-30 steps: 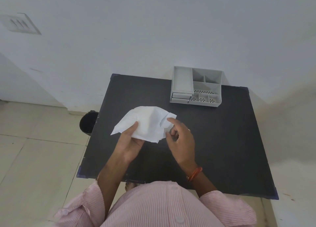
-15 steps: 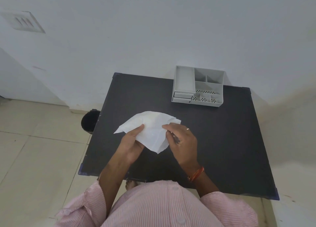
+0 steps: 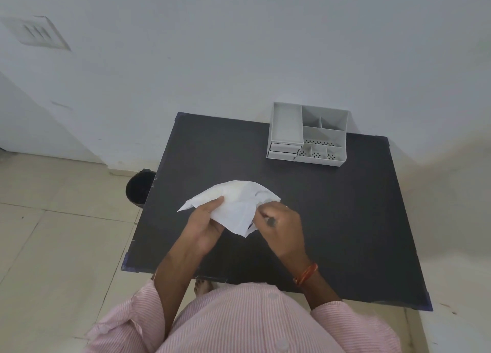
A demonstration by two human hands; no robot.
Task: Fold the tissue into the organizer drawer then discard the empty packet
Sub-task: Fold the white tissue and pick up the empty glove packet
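Tissue point(image 3: 235, 205): white sheet, crumpled, held above the near-centre of the black table point(image 3: 345, 220) — long axis runs left to right, one corner pointing left, another drooping toward the person.
Left hand point(image 3: 206, 226): thumb and fingers pinched on the sheet's left portion.
Right hand point(image 3: 283, 226): fingers pressed together on the sheet's right edge.
Organizer point(image 3: 308, 135): grey, at the table's far edge against the wall, well apart from the tissue; its drawers point(image 3: 283, 150) sit at its lower left, both pushed in.
Bin point(image 3: 138, 189): dark, on the floor just beside the table's left edge.
Path tissue–organizer: bare tabletop.
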